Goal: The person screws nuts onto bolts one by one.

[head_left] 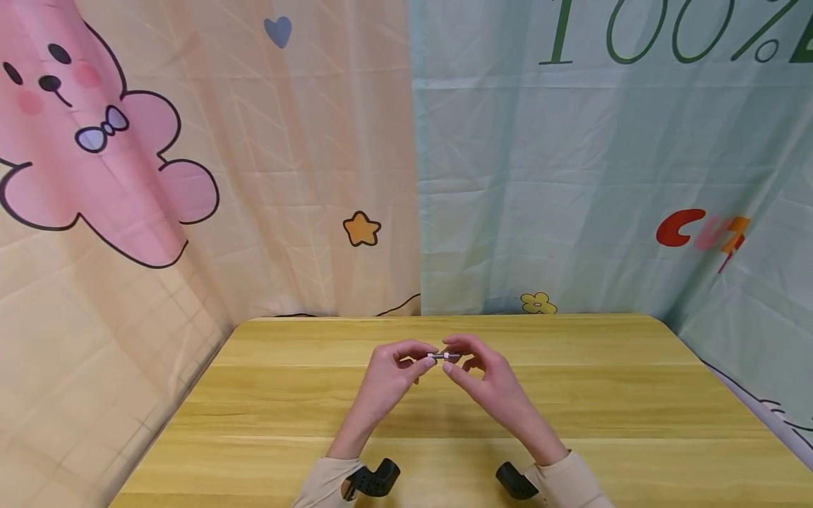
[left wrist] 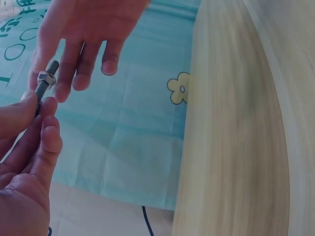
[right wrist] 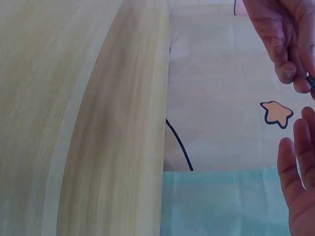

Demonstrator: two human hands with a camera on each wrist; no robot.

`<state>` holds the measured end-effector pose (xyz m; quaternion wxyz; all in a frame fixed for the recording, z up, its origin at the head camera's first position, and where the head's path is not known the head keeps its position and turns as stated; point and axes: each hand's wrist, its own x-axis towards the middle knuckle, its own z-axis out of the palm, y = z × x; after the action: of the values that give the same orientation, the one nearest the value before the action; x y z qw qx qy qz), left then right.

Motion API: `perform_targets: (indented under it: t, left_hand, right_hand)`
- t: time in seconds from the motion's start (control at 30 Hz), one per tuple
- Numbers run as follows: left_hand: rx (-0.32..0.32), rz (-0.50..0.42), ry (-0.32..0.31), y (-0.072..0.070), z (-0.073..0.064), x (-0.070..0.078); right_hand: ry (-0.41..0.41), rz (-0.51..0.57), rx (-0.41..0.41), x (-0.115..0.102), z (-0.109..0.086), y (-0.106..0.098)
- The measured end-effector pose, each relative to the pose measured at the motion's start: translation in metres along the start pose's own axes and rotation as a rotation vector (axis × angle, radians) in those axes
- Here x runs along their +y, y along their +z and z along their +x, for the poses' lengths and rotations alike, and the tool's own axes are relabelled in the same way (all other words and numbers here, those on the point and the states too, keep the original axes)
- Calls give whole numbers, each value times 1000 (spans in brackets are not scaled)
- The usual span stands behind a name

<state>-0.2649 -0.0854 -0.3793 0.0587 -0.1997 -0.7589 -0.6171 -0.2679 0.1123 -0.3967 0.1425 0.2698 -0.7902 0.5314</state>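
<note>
A threaded metal bolt with a hex nut partway along it is held up over the table. My left hand pinches one end of the bolt between thumb and fingertips. My right hand is around the other end, its index fingertip above the bolt and its thumb tip below, with a gap between them. In the left wrist view the right hand's other fingers hang loose and apart. Only a bit of dark metal shows beside the left hand in the right wrist view.
Both hands are above a wooden table. Printed curtains hang behind it and along its sides. A black wrist camera sits at the left cuff, another wrist camera at the right.
</note>
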Motion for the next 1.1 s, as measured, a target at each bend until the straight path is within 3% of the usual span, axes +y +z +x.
perform_targets:
  t: [0.13, 0.23, 0.53, 0.7, 0.83, 0.97, 1.1]
  left_hand:
    - [4, -1, -14, 0, -3, 13]
    - [-2, 2, -11, 0, -5, 19]
    - [-20, -1, 12, 1, 2, -6]
    - [-30, 17, 37, 1, 2, -9]
    - [-29, 30, 32, 1, 2, -9]
    - [-14, 21, 8, 0, -4, 11]
    - [-6, 7, -10, -1, -8, 28]
  right_hand:
    - [-61, 7, -15, 3, 1, 0]
    - [-36, -5, -6, 4, 1, 1]
    - [59, -10, -16, 2, 0, 1]
    - [96, -1, -3, 2, -1, 1]
    - [65, -2, 23, -2, -1, 0]
    - [-8, 10, 6, -15, -1, -3]
    - [-53, -1, -11, -6, 1, -3]
